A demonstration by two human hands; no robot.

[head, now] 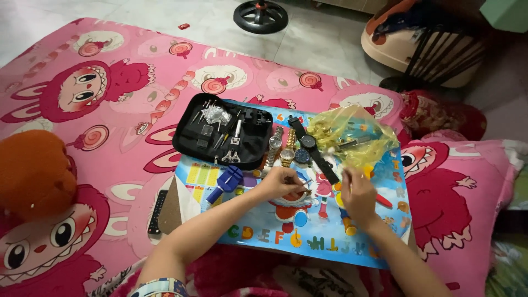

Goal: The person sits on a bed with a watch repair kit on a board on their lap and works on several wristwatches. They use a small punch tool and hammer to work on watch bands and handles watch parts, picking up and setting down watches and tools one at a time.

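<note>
My left hand (pixel 281 185) rests on a colourful alphabet board (pixel 308 234), fingers pinched on a small dark part beside a row of wristwatches (pixel 290 147). Over the board's right side hovers my right hand (pixel 357 193), fingers curled, just below a crumpled yellow plastic bag (pixel 352 135); whether it holds something I cannot tell. A long black watch strap (pixel 319 157) lies between the hands. An open black tool case (pixel 223 132) with small metal tools sits at the board's upper left, and a blue tool (pixel 225 182) lies below it.
Everything lies on a pink cartoon-print bedspread (pixel 110 110). An orange plush (pixel 33 170) is at the left, a black remote (pixel 157 212) beside the board, a black wheel (pixel 260 15) and a beige fan base (pixel 418 44) on the tiled floor behind.
</note>
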